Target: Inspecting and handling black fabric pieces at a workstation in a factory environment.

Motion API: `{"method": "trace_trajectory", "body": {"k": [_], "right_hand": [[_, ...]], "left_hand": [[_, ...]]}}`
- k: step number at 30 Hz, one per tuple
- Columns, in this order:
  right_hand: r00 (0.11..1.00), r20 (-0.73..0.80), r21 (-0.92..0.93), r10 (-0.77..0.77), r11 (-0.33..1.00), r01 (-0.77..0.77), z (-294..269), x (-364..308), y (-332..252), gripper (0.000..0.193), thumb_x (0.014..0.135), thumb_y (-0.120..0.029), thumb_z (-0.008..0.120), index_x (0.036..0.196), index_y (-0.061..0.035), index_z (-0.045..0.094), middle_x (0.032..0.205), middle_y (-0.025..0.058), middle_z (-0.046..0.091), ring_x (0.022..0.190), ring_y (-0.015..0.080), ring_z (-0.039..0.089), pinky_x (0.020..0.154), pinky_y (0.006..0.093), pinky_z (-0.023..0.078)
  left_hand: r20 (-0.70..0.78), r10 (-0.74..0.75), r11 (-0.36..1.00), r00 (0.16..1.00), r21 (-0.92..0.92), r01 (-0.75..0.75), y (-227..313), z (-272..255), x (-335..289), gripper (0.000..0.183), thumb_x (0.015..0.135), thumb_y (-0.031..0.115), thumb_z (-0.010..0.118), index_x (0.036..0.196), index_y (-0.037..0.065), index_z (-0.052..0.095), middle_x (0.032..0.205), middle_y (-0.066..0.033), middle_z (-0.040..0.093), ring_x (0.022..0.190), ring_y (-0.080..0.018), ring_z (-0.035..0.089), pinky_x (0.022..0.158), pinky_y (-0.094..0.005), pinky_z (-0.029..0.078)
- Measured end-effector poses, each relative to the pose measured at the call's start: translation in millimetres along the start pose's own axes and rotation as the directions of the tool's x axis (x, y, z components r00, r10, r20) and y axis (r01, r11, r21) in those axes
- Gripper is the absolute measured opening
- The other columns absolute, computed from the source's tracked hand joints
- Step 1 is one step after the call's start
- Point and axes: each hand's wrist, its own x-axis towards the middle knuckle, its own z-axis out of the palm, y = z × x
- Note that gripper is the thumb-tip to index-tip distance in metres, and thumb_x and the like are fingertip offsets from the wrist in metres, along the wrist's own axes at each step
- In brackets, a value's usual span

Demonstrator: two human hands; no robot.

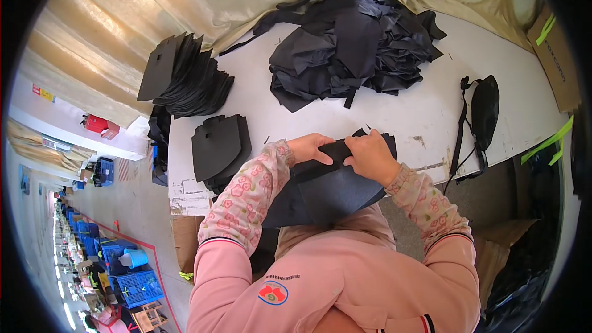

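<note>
At the near edge of the white table [382, 108], my left hand [308, 149] pinches the upper part of a black fabric piece [333, 196]. My right hand [374, 158] grips the same piece a little to the right, thumb and fingers pressed together on it. The fabric hangs over the table edge toward my lap, and a fold runs along its top between my hands. To the left of my left hand lies a short stack of black curved panels [219, 145]. Beyond my hands is a large loose heap of black fabric pieces [357, 49].
A taller leaning stack of black panels [185, 80] stands at the far left table corner. On the right lies a black pouch with a strap [484, 114]. Gold curtains [185, 0] border the back, with a cardboard box [555, 61] at the right. Blue crates [139, 287] stand on the floor left.
</note>
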Motion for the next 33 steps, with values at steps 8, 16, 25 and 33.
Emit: {"method": "trace_trajectory", "body": {"k": [8, 16, 25, 33], "right_hand": [[0.999, -0.023, -0.069, 0.037, 0.997, -0.039, 13, 1, 2, 0.035, 0.070, -0.028, 0.079, 0.092, -0.0082, 0.060, 0.079, 0.0071, 0.066, 0.079, 0.0260, 0.065, 0.076, 0.0393, 0.041], [0.875, -0.064, 0.654, 0.480, 0.682, -0.327, 42, 65, 136, 0.041, 0.082, -0.039, 0.070, 0.101, -0.0031, 0.063, 0.083, 0.0127, 0.066, 0.073, 0.0224, 0.065, 0.063, 0.0346, 0.050], [0.824, 0.073, 0.962, 0.562, 0.178, -0.207, 17, 135, 94, 0.021, 0.089, -0.022, 0.068, 0.093, -0.0024, 0.061, 0.077, 0.0024, 0.063, 0.065, 0.0117, 0.061, 0.054, 0.0261, 0.048], [0.956, -0.258, 0.831, 0.139, 0.537, 0.146, 5, 57, -60, 0.013, 0.086, -0.009, 0.070, 0.082, -0.0001, 0.061, 0.080, 0.0061, 0.067, 0.070, 0.0112, 0.061, 0.060, 0.0266, 0.047]], "left_hand": [[-0.326, 0.374, 0.893, 0.868, 0.381, -0.242, -7, 9, 4, 0.057, 0.083, 0.011, 0.071, 0.136, 0.005, 0.048, 0.133, -0.0127, 0.053, 0.114, -0.0223, 0.055, 0.103, -0.0341, 0.040], [-0.094, 0.487, 0.270, 0.868, 0.962, -0.048, -55, 104, -19, 0.086, 0.079, 0.051, 0.068, 0.148, 0.012, 0.034, 0.155, -0.0171, 0.025, 0.145, -0.0368, 0.019, 0.114, -0.0606, 0.016], [-0.285, 0.599, 0.609, 0.748, 0.769, -0.195, -64, 97, -17, 0.069, 0.088, 0.040, 0.066, 0.145, 0.011, 0.040, 0.151, -0.0161, 0.033, 0.142, -0.0330, 0.028, 0.115, -0.0510, 0.022], [-0.687, 0.225, 0.357, 0.691, -0.602, -0.714, -3, 12, -36, 0.043, 0.101, 0.040, 0.045, 0.125, 0.005, 0.053, 0.112, -0.0093, 0.065, 0.107, -0.0221, 0.062, 0.097, -0.0383, 0.048]]}}
